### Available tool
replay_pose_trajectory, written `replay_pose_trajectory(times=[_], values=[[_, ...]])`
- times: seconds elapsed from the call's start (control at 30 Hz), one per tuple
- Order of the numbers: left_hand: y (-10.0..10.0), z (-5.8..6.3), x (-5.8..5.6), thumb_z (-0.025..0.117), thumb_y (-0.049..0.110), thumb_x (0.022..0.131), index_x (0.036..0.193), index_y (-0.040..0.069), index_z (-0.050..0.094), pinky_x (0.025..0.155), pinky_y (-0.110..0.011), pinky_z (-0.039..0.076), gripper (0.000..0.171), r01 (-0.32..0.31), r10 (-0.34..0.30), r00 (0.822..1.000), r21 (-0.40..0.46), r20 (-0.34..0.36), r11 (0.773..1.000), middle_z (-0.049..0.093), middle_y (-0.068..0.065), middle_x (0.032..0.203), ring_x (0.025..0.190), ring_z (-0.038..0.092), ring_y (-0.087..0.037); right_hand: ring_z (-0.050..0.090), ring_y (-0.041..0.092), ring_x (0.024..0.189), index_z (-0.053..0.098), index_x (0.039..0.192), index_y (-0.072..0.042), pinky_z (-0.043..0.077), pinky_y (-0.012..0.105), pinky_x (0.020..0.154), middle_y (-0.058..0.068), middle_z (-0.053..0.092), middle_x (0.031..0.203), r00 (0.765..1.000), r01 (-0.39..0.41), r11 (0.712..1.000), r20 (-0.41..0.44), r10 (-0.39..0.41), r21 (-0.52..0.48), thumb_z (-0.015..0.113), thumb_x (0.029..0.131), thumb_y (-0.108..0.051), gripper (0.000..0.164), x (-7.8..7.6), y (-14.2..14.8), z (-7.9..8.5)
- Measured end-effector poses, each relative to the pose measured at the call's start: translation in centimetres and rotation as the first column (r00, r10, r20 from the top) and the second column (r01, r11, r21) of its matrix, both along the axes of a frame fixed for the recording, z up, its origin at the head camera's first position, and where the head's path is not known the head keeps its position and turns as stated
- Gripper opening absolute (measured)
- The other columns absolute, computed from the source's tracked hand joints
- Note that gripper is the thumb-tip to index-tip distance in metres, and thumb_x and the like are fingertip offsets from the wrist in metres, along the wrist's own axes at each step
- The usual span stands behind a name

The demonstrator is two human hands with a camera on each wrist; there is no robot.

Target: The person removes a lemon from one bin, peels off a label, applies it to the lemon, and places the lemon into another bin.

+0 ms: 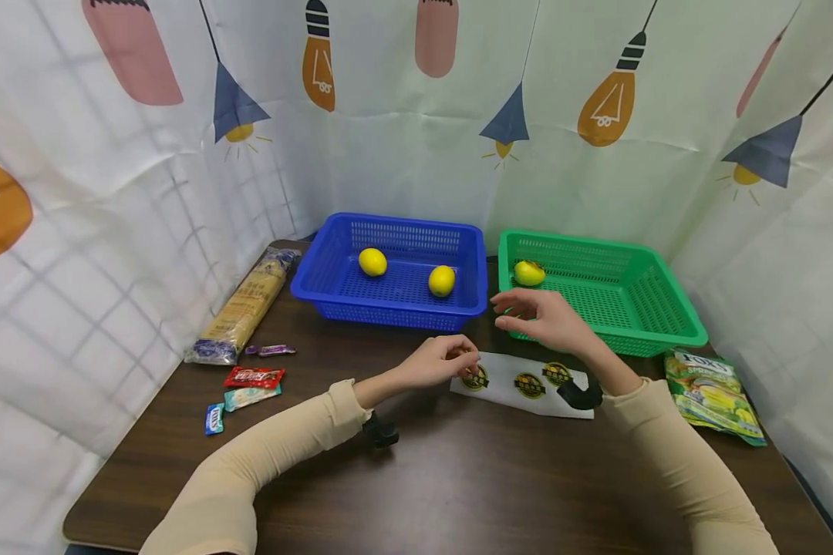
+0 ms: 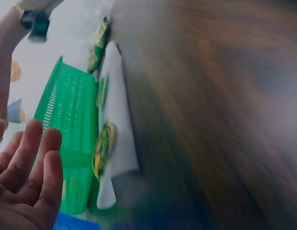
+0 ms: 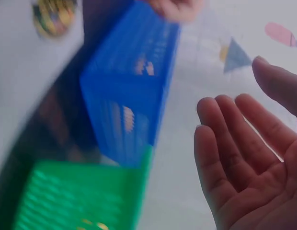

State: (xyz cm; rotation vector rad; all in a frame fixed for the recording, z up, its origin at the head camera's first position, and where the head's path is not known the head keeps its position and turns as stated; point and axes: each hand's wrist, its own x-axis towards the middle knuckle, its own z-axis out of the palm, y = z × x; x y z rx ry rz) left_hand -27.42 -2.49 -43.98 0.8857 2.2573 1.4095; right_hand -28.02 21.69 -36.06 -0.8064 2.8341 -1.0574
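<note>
My left hand (image 1: pixel 442 361) hovers over the left end of a white strip (image 1: pixel 503 385) printed with round black-and-yellow emblems. Its fingers look relaxed in the left wrist view, with nothing between them. Higher up, my right hand (image 1: pixel 544 314) is at the front left corner of the green basket (image 1: pixel 655 339); the right wrist view shows its palm bare and fingers loosely bent. Inside that basket lies a yellow lemon (image 1: pixel 529 273) with dark marks on it. Two plain lemons, one left (image 1: pixel 372 262) and one right (image 1: pixel 441 281), rest in the blue basket (image 1: pixel 396 314).
Along the table's left side lie a long yellow package (image 1: pixel 246 308), a purple-wrapped sweet (image 1: pixel 271 351), a red packet (image 1: pixel 254 377), a pale packet (image 1: pixel 251 397) and a small blue packet (image 1: pixel 214 418). A green Fox's bag (image 1: pixel 711 393) sits at the right edge. Printed curtains (image 1: pixel 403 154) enclose the back and sides.
</note>
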Motion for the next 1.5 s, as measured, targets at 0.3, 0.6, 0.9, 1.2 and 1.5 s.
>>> replay_pose_trajectory(times=[0.3,0.6,0.9,1.2,1.5], values=[[-2.5,-0.1,0.4,0.052,0.025,0.104,0.117,0.0,0.066,0.08,-0.043,0.061,0.031,0.1,-0.102,0.993,-0.031,-0.054,0.994,0.076,-0.016,0.102,0.088,0.073,-0.033,0.071,0.014,0.094,0.068,0.122,-0.014,0.058,0.022,0.073,0.006,0.075,0.11,0.988,0.056,0.997,0.143,-0.048,-0.046,0.069,0.093,-0.034,0.035,4.2,-0.7,-4.2],[-4.0,0.6,-0.3,0.055,0.027,0.103,0.113,0.002,0.067,0.077,-0.036,0.062,0.03,0.194,-0.205,0.974,-0.106,-0.096,0.975,0.076,-0.014,0.102,0.087,0.073,-0.031,0.073,0.023,0.09,0.067,0.123,-0.007,0.06,0.023,0.069,0.011,0.074,0.109,0.954,0.088,0.991,0.295,-0.055,-0.101,0.07,0.093,-0.032,0.039,4.9,-1.3,-7.0],[-5.7,4.7,-3.2,0.052,0.026,0.104,0.115,0.01,0.067,0.082,-0.027,0.059,0.024,0.25,-0.277,0.953,-0.198,-0.125,0.948,0.075,-0.011,0.106,0.092,0.073,-0.026,0.073,0.025,0.098,0.057,0.136,-0.006,0.062,0.034,0.074,0.017,0.07,0.123,0.954,0.17,0.978,0.27,-0.132,-0.124,0.069,0.093,-0.029,0.05,3.5,-2.1,-6.2],[-7.0,8.5,-8.7,0.051,0.032,0.104,0.119,0.006,0.064,0.095,-0.045,0.057,0.033,0.165,-0.175,0.984,-0.178,-0.042,0.97,0.071,-0.015,0.115,0.102,0.07,-0.033,0.074,0.031,0.102,0.044,0.148,-0.008,0.062,0.041,0.081,0.018,0.066,0.132,0.94,0.273,0.955,0.244,-0.24,-0.114,0.065,0.095,-0.037,0.064,0.6,-3.9,-4.6],[-7.2,10.1,-14.3,0.054,0.028,0.103,0.123,0.006,0.064,0.103,-0.041,0.054,0.031,0.03,-0.029,0.999,-0.066,0.014,0.997,0.07,-0.013,0.117,0.106,0.068,-0.022,0.077,0.017,0.078,0.044,0.147,0.001,0.062,0.037,0.076,0.014,0.078,0.104,0.912,0.397,0.918,0.125,-0.391,-0.024,0.064,0.095,-0.041,0.069,-1.8,-5.5,-3.9]])
